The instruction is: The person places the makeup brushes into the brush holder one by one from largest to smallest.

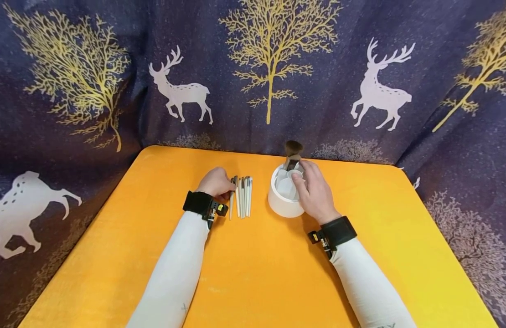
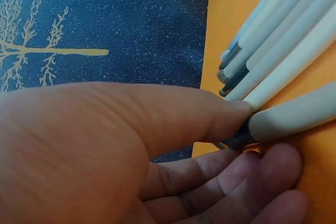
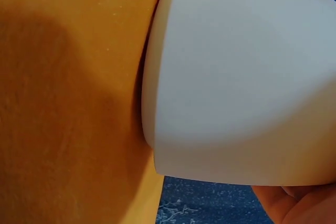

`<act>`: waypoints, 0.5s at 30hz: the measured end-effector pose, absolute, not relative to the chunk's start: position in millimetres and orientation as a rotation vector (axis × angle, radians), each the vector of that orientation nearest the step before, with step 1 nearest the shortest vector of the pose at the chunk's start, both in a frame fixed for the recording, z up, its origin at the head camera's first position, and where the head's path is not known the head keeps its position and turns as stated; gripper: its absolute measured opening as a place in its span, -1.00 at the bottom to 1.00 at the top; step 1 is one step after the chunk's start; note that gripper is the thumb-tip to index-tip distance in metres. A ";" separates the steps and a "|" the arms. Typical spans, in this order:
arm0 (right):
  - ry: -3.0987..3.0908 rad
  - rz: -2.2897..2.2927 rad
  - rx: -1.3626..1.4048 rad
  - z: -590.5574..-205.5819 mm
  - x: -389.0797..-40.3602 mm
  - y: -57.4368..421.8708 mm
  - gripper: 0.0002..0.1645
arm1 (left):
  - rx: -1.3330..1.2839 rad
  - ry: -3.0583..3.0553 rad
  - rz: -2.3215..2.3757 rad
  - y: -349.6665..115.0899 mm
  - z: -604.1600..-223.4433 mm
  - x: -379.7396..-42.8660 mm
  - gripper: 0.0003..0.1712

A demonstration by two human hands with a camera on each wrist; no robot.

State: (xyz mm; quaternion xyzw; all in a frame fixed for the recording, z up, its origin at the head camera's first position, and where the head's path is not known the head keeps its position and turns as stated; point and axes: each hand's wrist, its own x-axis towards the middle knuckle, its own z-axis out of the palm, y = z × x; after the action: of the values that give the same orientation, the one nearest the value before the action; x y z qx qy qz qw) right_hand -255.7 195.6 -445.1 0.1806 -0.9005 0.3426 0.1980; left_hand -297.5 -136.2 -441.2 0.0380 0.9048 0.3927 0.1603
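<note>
From the head view, your left hand (image 1: pixel 215 183) rests at the row of makeup brushes (image 1: pixel 241 196) on the orange table (image 1: pixel 253 273), while your right hand (image 1: pixel 314 191) holds a fluffy brush (image 1: pixel 293 154) standing in the white holder (image 1: pixel 282 200). At your left wrist, thumb and fingers (image 2: pixel 273 166) pinch the nearest brush handle (image 2: pixel 294 116). At your right wrist, only the holder's wall (image 3: pixel 236 77) shows; your finger grip cannot be told there.

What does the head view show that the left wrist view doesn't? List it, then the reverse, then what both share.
Only the head view shows the right hand at the white holder, a big brush standing in it, and both sleeves. Only the left wrist view shows, close up, the thumb and fingers pinching the dark neck of one brush. Both show the left hand, the row of pale brushes, the orange table and the dark curtain.
</note>
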 end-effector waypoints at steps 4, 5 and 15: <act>-2.532 0.961 0.508 -446.8 -254.6 195.3 -0.13 | 0.093 2.627 1.082 -134.0 -442.3 -295.9 -0.61; -2.534 0.963 0.504 -446.7 -254.4 195.2 -0.14 | 0.091 2.641 1.072 -133.3 -442.1 -295.7 -0.62; -2.548 0.977 0.473 -446.0 -254.6 196.2 -0.16 | 0.089 2.688 0.992 -125.9 -438.7 -295.7 -0.63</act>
State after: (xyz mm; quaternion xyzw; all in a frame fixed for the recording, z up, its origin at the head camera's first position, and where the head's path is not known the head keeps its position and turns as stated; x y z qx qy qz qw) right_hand -254.6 196.2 -446.0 0.1677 -0.9041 0.3466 0.1852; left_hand -295.7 -125.9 -438.7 0.0308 0.9289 0.3428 0.1368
